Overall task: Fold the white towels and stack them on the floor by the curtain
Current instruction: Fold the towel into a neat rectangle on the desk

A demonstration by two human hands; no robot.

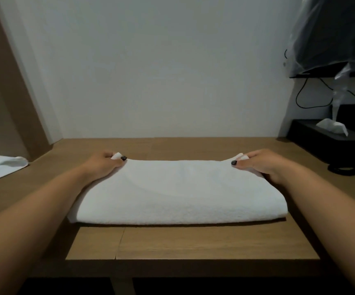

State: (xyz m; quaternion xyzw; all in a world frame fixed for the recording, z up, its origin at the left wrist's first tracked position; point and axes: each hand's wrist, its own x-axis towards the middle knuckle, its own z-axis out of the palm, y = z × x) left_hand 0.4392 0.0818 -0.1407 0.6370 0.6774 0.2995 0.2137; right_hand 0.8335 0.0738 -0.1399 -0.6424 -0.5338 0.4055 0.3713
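Note:
A white towel [178, 192], folded into a wide thick rectangle, lies flat on the wooden table [193, 241] in the middle of the view. My left hand [104, 165] pinches its far left corner between thumb and fingers. My right hand [261, 165] pinches the far right corner the same way. Both forearms reach in from the bottom corners and cover the towel's short ends. Another white towel [0, 167] lies flat at the left edge, lower than the tabletop.
A brown curtain [4, 92] hangs along the left side. At the right stand a black tissue box [321, 137] with a tissue sticking up, black cables [312, 96], and a dark object wrapped in clear plastic [331, 33]. A white wall [161, 71] closes the back.

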